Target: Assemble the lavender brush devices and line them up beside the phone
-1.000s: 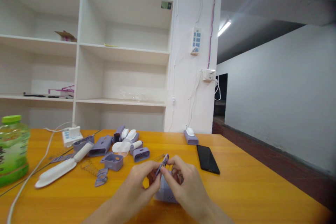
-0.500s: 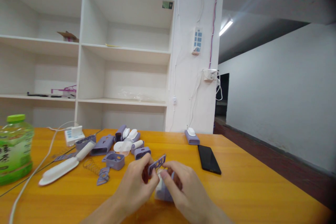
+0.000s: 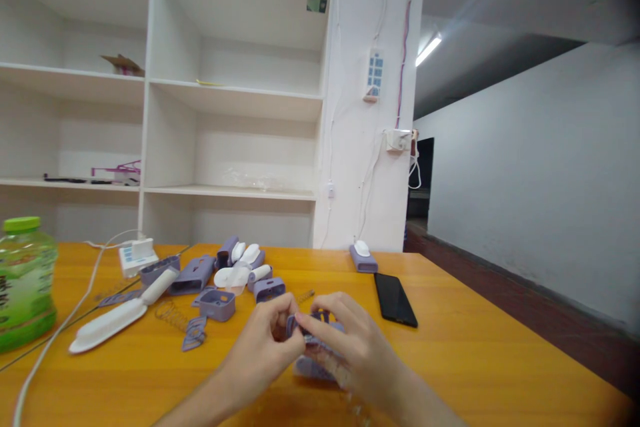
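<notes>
Between my hands is a small flat purple plastic piece with cutouts [image 3: 323,315]. My left hand [image 3: 263,350] pinches its left end. My right hand [image 3: 357,347] closes on its other side, thumb reaching across toward the left fingertips. A blurred, clear, coil-like strand [image 3: 327,357] trails below the right fingers; I cannot make out what it is. Under the hands a purple plastic part [image 3: 313,368] rests on the table, partly hidden. Just behind the fingers lies a thin coil spring [image 3: 306,295].
Left of my hands lie purple housings [image 3: 217,305], a larger spring [image 3: 170,315], a flat purple piece [image 3: 194,333] and a long white handle-like part [image 3: 120,320]. A green-capped bottle [image 3: 25,287], a white cable and a power strip [image 3: 137,257] stand farther left. On the right is a black phone [image 3: 395,300].
The flat purple piece has been lowered and turned between my hands. My right thumb has moved left onto it. A clear coil-like strand now shows below the right hand.
</notes>
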The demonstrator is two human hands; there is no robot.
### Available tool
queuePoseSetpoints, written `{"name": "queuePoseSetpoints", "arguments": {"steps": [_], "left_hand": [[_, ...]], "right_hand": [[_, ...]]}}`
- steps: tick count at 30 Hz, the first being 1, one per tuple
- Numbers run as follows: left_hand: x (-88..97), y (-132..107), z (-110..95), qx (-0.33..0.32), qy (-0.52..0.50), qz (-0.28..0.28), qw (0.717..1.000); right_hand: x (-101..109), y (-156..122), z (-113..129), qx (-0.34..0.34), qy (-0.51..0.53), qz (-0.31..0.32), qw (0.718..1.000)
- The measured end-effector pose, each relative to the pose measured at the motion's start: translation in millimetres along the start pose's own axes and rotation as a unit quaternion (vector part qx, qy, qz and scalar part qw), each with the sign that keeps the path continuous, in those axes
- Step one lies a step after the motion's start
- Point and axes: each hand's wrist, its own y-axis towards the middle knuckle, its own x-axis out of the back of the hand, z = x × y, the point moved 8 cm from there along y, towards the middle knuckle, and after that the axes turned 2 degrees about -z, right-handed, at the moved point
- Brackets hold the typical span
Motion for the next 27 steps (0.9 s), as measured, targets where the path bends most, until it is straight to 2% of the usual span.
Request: {"name": "queuePoseSetpoints", "arguments": {"steps": [4, 10, 14, 19, 27], "left_hand": [[1.9, -2, -4, -0.023, 0.037, -0.013, 0.999], [0.1, -3, -4, -0.030, 0.058, -0.001, 0.998], [-1.4, -4, -10, -0.048, 0.075, 0.009, 0.996], [-3.4, -5, -15, -0.040, 0.049, 0.040, 0.997], [-2.1, -7, -14, -0.036, 0.039, 0.052, 0.997]], "right_hand": [[2, 0, 9, 0.026, 0.018, -0.033, 0.999], [6, 0, 12, 0.030, 0.032, -0.055, 0.998], [5, -1, 5, 0.004, 0.045, -0.051, 0.998], [2, -4, -4, -0.032, 0.067, -0.041, 0.996], [2, -4, -1, -0.021, 0.083, -0.047, 0.995]]}}
